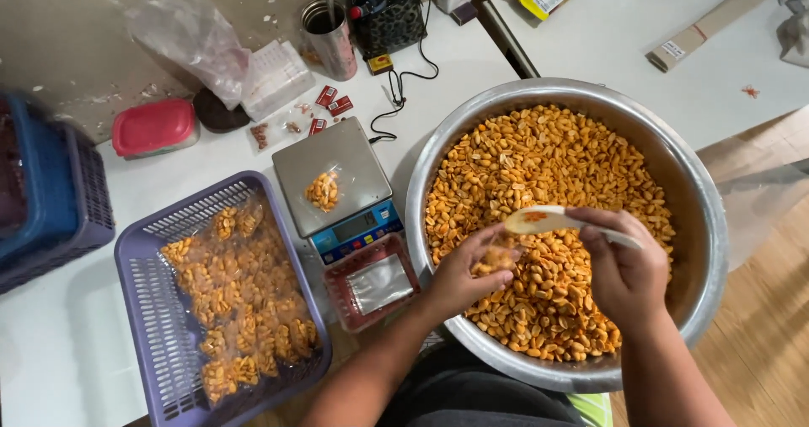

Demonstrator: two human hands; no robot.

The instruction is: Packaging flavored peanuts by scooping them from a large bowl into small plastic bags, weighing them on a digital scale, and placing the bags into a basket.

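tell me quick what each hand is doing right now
Left hand: closed on a small clear bag of peanuts.
Right hand: closed on a white spoon.

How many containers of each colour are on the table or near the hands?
Silver round metal bowl of peanuts: 1
Purple plastic basket: 1
Blue plastic basket: 1
Red shallow tray: 1
Pink lidded box: 1
Total: 5

White table (50,343): purple basket (139,292), scale (337,162), steel bowl (699,200), red tray (337,288).
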